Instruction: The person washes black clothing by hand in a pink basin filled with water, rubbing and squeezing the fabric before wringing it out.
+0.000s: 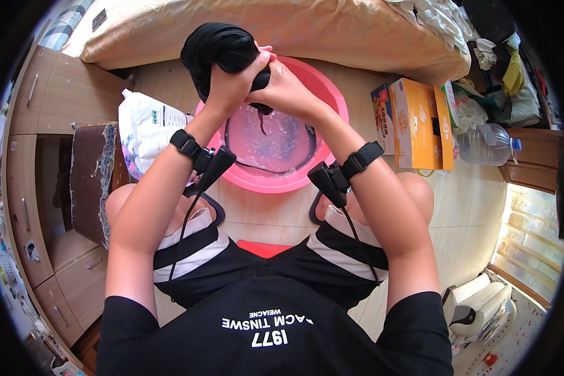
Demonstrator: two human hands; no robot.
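Head view: left hand and right hand clench a bunched black cloth above the far-left side of a pink basin, its bulk seemingly outside. For this apparent wringing, twist oppositely, directly over the sudsy water.

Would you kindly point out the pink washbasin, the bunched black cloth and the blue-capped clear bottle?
Pink washbasin (pixel 274 183), head view: near side of its rim.
Bunched black cloth (pixel 218 47), head view: its upper bulk.
Blue-capped clear bottle (pixel 482 145), head view: middle of its body.
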